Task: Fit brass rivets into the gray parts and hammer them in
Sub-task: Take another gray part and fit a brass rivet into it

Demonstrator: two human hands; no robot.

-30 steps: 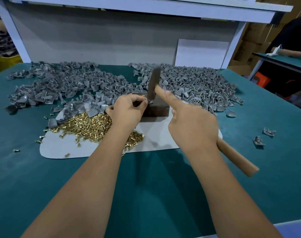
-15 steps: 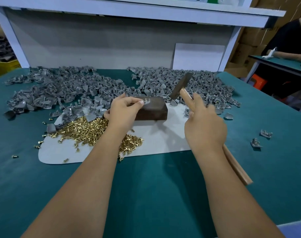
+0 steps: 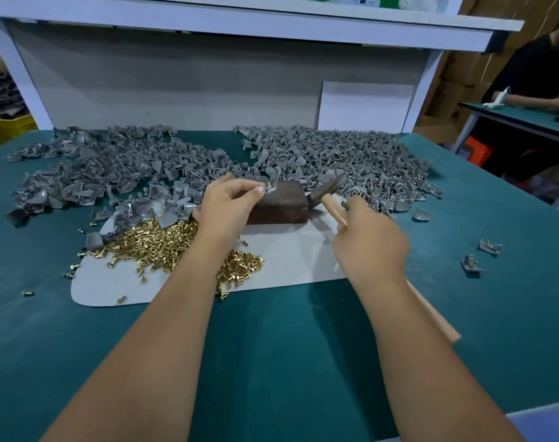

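My left hand (image 3: 228, 207) pinches a gray part (image 3: 271, 188) with a brass rivet in it on top of a dark metal block (image 3: 279, 205). My right hand (image 3: 369, 242) grips the wooden handle of a hammer (image 3: 330, 186), whose dark head is low, just right of the block. A heap of brass rivets (image 3: 163, 244) lies on a white sheet (image 3: 291, 256) beneath my left wrist. Piles of gray parts spread to the far left (image 3: 112, 173) and far right (image 3: 351, 157).
The green table (image 3: 272, 362) carries two loose gray parts (image 3: 479, 255) at the right and a few stray rivets (image 3: 71, 272) at the left. A white shelf frame (image 3: 240, 27) stands behind. Another person (image 3: 539, 74) works at a neighbouring table on the right.
The hammer has come down from raised over the block to a low position at the block's right side. My left hand stays on the gray part on the block.
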